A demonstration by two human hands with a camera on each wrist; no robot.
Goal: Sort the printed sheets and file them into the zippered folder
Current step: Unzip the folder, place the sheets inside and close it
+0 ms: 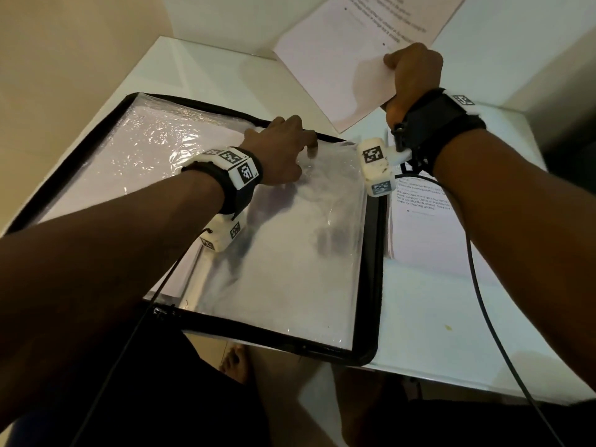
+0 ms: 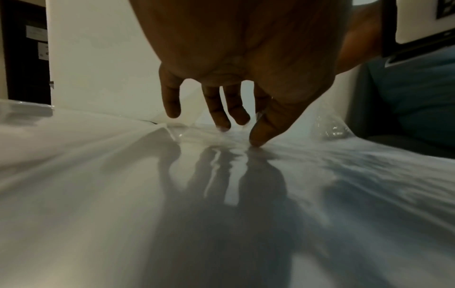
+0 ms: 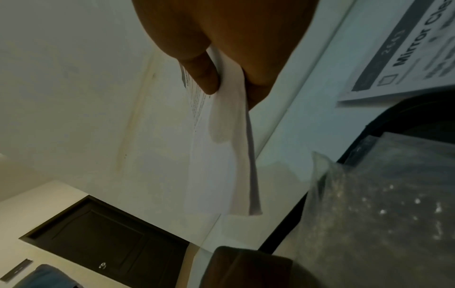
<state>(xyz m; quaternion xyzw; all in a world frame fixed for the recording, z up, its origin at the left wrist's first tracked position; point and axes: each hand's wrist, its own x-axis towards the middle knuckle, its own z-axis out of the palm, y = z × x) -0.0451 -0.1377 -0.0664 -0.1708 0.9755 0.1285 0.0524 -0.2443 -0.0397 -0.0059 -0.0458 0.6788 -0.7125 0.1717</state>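
Note:
The zippered folder lies open on the white table, its black edge framing clear sleeves. My left hand is at the top edge of the right-hand sleeve. In the left wrist view the thumb and fingertips press down on the film, which wrinkles around them. My right hand is raised beyond the folder's far right corner and pinches a printed sheet by its near edge. The right wrist view shows the thumb and fingers of my right hand clamped on that sheet, which hangs away from the hand.
More printed sheets lie on the table right of the folder; one is headed "Mirror". A black cable runs from the right wrist over the table's near edge. The folder's near edge overhangs the table, with bare feet below.

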